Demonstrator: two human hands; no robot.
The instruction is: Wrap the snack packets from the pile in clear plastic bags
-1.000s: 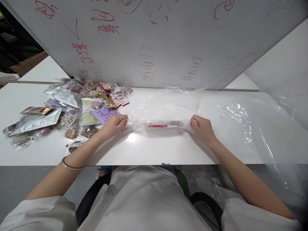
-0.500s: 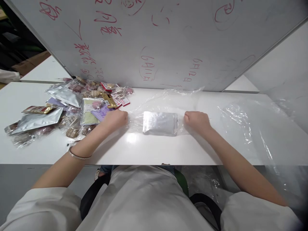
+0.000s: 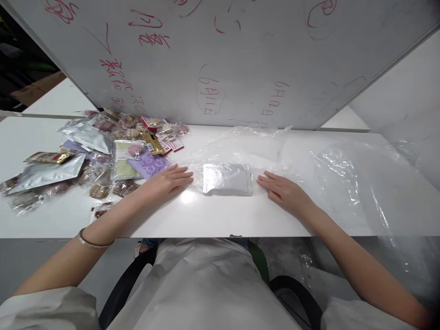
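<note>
A flat silver foil pouch (image 3: 227,179) lies on the white table in front of me, on or under clear plastic film (image 3: 240,144); I cannot tell which. To its left, my left hand (image 3: 170,179) rests with fingers stretched out on the film's edge, near a purple patterned packet (image 3: 150,163). My right hand (image 3: 283,189) lies on the other side of the pouch, its fingers extended and touching the film. Neither hand grips anything, and both are a little apart from the pouch.
A heap of wrapped snacks (image 3: 99,174) and foil packets covers the table's left part, with a silver pouch (image 3: 51,173) among them. Behind stands a whiteboard (image 3: 240,59) with red writing. More clear plastic sheeting (image 3: 364,183) spreads over the right end and hangs past the front edge.
Both fists have opened and let go of the film, and the fingers now lie stretched out on it. The pouch stays nearly in place. The view has shifted slightly.
</note>
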